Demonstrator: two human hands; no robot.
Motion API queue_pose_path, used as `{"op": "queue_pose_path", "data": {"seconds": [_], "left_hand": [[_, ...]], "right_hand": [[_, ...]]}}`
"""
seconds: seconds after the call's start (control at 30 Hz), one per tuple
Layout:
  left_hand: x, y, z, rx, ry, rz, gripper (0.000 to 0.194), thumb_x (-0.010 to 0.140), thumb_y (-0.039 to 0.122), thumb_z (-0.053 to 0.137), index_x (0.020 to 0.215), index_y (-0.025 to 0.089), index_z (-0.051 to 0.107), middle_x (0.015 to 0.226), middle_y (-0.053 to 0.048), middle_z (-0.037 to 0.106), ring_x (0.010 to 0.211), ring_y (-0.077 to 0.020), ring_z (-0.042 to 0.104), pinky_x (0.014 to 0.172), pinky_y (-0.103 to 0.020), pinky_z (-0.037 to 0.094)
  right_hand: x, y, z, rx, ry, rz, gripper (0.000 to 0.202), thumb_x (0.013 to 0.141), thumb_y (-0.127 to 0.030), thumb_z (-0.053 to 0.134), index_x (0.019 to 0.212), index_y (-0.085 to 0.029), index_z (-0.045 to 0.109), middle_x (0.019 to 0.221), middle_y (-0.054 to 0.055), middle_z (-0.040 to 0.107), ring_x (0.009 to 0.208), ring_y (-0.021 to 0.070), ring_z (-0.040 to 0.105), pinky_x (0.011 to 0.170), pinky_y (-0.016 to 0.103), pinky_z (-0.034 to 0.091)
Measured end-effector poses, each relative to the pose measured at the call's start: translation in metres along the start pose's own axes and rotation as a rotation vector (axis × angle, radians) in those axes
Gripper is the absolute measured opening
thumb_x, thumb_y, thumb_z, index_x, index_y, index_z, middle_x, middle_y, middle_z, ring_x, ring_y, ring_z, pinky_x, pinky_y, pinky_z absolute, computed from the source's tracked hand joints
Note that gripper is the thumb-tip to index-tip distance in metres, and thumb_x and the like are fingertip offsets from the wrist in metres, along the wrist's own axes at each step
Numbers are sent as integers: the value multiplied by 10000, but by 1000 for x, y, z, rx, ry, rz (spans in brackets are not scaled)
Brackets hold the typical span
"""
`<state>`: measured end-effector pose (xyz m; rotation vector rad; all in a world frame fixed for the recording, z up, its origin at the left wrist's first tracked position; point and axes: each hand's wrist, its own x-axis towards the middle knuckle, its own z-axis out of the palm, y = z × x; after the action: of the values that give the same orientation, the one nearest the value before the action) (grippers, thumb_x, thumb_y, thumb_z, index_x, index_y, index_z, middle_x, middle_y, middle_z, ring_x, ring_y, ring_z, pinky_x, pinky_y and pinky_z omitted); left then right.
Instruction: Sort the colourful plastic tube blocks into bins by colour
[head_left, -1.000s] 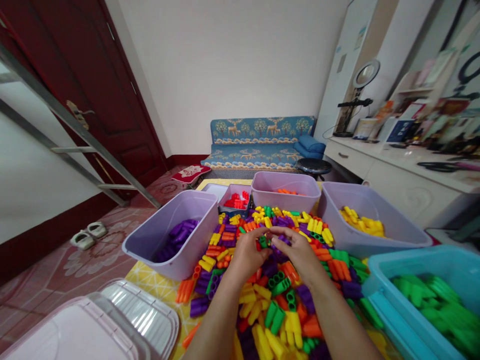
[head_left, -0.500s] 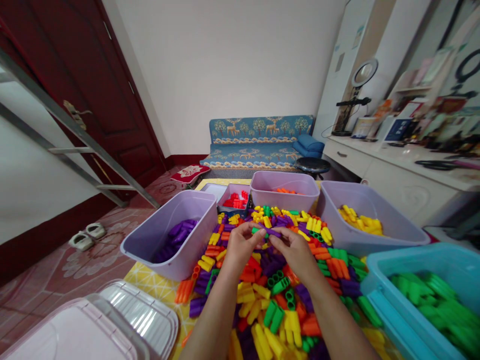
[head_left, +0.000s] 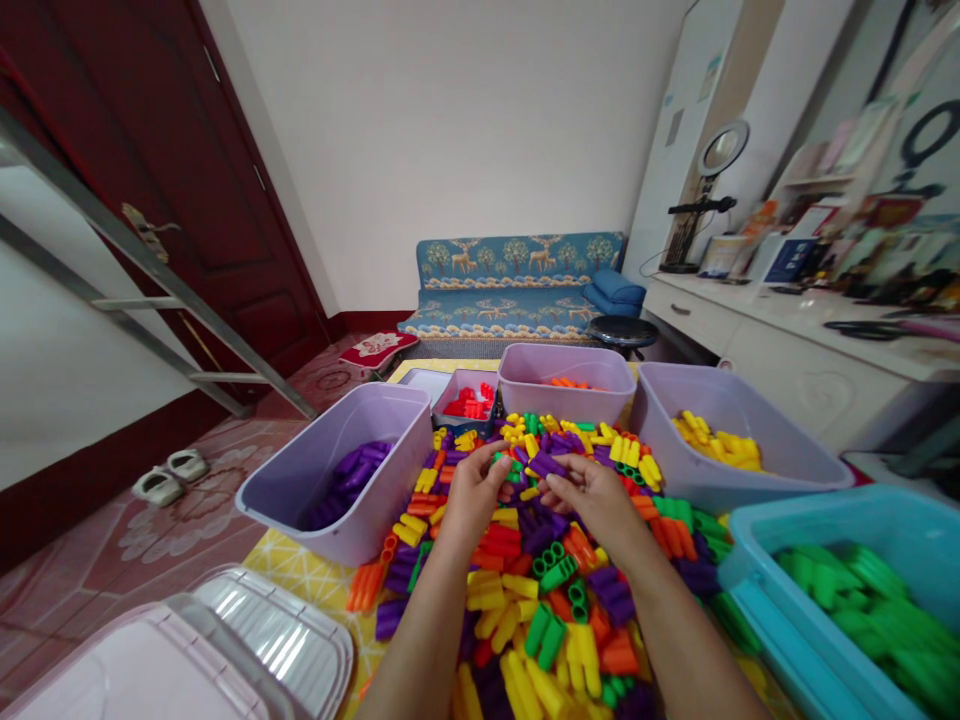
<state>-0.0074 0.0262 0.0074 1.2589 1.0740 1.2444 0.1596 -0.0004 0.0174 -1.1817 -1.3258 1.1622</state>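
Observation:
My left hand (head_left: pixel 478 487) is over the middle of the pile, thumb and fingers closed on a small green plastic tube block (head_left: pixel 498 457), mostly hidden by the fingers. A short way to the right, my right hand (head_left: pixel 589 492) pinches a purple plastic tube block (head_left: pixel 546 464) between thumb and fingers. The two held blocks are apart. Beneath both hands spreads a heap of loose tube blocks in yellow, orange, purple and green, with a green block (head_left: pixel 559 573) and a yellow block (head_left: pixel 583 660) among them.
Purple blocks lie in a lilac bin (head_left: pixel 259 500) at left. Behind the heap are a small box (head_left: pixel 444 412) of red blocks and a lilac bin (head_left: pixel 566 385) with orange ones. Yellow blocks fill part of another bin (head_left: pixel 795 475); a turquoise bin (head_left: pixel 772 590) holds green. Lids (head_left: pixel 300 625) lie front left.
My hands have moved apart. The purple block has come away from the green one, staying in my right hand while the green stays in my left.

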Motion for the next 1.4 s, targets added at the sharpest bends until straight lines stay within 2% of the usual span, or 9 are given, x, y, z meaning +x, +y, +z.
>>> {"op": "queue_pose_path", "data": {"seconds": [0.27,0.37,0.47,0.6,0.77,0.9,1.03,1.23,1.4], "left_hand": [[-8,4,-2,416,-139,196,291,688,258,689,963,169,721,715,-26,645,640,-145,563,576,-230,437],[-10,9,-1,323,-123,150,477,687,296,707,1143,175,641,877,-44,656,623,-116,558,556,-213,434],[-12,16,0,102,-215,67,649,711,343,702,1310,197,498,971,-59,646,646,-107,580,560,-199,443],[-14,24,3,-62,-290,1,555,695,345,717,1210,180,593,821,-35,662,614,-106,580,556,-196,454],[-14,34,3,-207,-64,25,356,687,250,726,1026,146,689,634,5,622,533,-82,563,518,-171,469],[-16,60,-12,-700,341,137,339,764,107,626,1096,179,617,798,-2,653,620,-44,610,603,-112,516],[-22,87,-36,-1038,564,118,391,837,-21,405,1192,125,481,1064,-81,629,868,-66,657,735,-111,547],[-28,93,-50,-1191,462,151,365,897,117,326,1238,13,407,1144,-190,597,1065,-168,624,778,-216,578],[-22,78,-37,-889,357,103,279,858,202,459,1099,144,588,911,-65,692,784,-110,671,643,-176,539]], "right_hand": [[-2,-1,4,-99,-15,-10,250,742,-361,612,887,-159,640,561,-21,600,448,112,526,452,234,414],[-3,-1,5,-91,-8,1,254,741,-369,615,890,-165,643,557,-23,590,463,118,531,450,233,414],[-4,-3,6,-64,-18,22,213,730,-370,625,835,-186,637,576,-19,600,525,139,575,468,234,435],[-5,-5,7,-41,-92,12,205,737,-360,627,843,-185,630,594,-22,612,519,126,571,482,231,438],[-4,-4,7,26,-86,17,333,720,-382,652,971,-169,601,680,-6,651,538,122,592,511,239,459],[0,0,2,21,-24,55,347,684,-379,677,950,-162,626,678,5,662,540,131,605,512,247,464],[0,0,-2,11,3,50,322,714,-375,647,954,-162,628,706,21,677,586,138,624,546,250,480],[0,-2,-3,-22,47,17,325,700,-394,634,918,-153,625,685,24,659,573,142,608,547,264,485],[-1,-4,-17,-253,33,-45,301,709,-351,618,934,-154,649,798,52,676,732,188,639,663,307,505]]}}
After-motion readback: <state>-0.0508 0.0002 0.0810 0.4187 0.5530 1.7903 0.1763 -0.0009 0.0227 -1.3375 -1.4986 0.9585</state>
